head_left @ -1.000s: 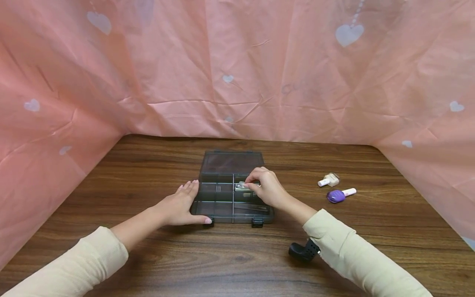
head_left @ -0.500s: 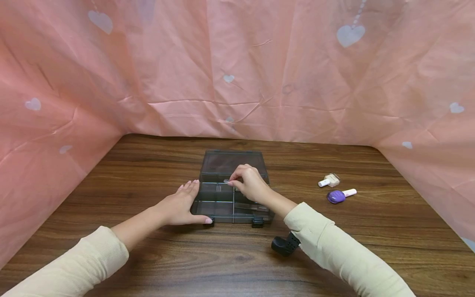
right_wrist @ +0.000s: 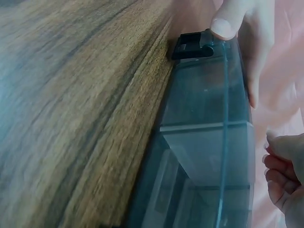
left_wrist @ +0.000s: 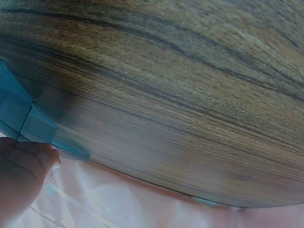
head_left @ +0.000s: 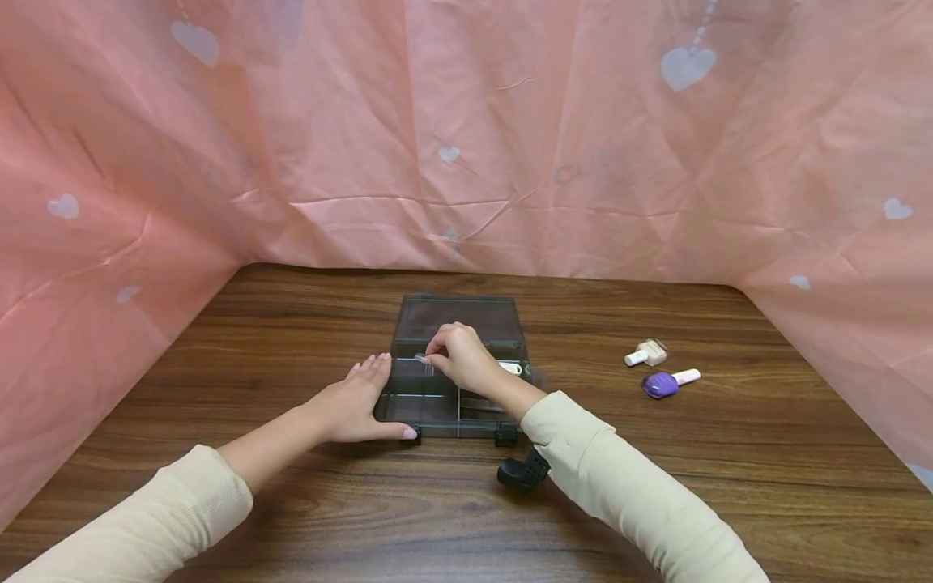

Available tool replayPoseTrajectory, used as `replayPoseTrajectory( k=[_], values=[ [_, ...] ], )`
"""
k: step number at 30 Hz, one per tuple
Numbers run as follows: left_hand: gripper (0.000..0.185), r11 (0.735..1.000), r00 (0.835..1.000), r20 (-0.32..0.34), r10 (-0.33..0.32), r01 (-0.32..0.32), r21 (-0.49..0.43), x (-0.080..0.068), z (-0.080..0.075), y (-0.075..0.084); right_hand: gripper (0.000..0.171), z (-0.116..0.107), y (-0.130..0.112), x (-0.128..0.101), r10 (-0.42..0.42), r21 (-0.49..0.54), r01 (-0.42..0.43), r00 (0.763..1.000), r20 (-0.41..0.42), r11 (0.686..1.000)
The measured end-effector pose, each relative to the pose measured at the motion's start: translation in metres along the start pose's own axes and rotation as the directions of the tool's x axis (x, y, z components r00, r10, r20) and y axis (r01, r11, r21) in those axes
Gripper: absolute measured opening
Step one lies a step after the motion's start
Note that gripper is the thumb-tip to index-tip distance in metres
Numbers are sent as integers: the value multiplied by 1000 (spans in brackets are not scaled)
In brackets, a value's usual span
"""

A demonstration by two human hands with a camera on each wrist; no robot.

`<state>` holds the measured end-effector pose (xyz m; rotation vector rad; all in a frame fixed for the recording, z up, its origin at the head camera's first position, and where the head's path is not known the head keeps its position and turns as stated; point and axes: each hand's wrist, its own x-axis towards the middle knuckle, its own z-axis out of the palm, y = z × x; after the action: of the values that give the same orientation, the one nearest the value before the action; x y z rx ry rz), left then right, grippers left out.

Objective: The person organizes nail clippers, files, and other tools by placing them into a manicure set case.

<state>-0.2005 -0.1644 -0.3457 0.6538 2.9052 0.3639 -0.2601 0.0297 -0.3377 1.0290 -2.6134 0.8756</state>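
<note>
A dark see-through compartment box (head_left: 437,405) lies on the wooden table (head_left: 291,502) with its lid (head_left: 455,316) folded back. My left hand (head_left: 362,394) rests flat against the box's left side, with the thumb along the front edge by a black latch (right_wrist: 192,46). My right hand (head_left: 432,361) hovers over the box's left middle compartments and pinches a small pale piece (head_left: 420,358) too small to identify. A white item (head_left: 513,368) lies in a right compartment. In the right wrist view, the box wall (right_wrist: 209,156) fills the frame, with my right hand's curled fingers (right_wrist: 285,171) at its edge.
A beige bottle with a white cap (head_left: 645,354) and a purple bottle with a pale pink cap (head_left: 666,383) lie on the table right of the box. Pink cloth with white hearts (head_left: 466,138) walls in the back and both sides. A black wrist mount (head_left: 521,474) hangs under my right sleeve.
My right hand has moved left from the right compartment across the box, carrying the small pale piece. The white item behind it has come into view. My left hand has not moved.
</note>
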Motion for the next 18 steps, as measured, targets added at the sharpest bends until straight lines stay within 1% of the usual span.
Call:
replayPoseTrajectory(
  k=[4, 9, 15, 18],
  values=[
    [112, 1000, 1000, -2, 4, -4, 1, 0, 0, -1, 9, 7, 1, 4, -17, -12, 17, 1000, 21, 1000],
    [113, 1000, 1000, 4, 2, -2, 3, 1, 1, -1, 9, 13, 1, 8, -7, -26, 8, 999, 49, 1000],
    [114, 1000, 1000, 12, -4, 4, -6, 1, 1, -1, 9, 15, 2, 12, -5, -41, 9, 997, 78, 999],
    [114, 1000, 1000, 9, -2, 2, -4, 1, 1, -1, 9, 15, 3, 12, -15, -45, 18, 997, 71, 999]
  ],
)
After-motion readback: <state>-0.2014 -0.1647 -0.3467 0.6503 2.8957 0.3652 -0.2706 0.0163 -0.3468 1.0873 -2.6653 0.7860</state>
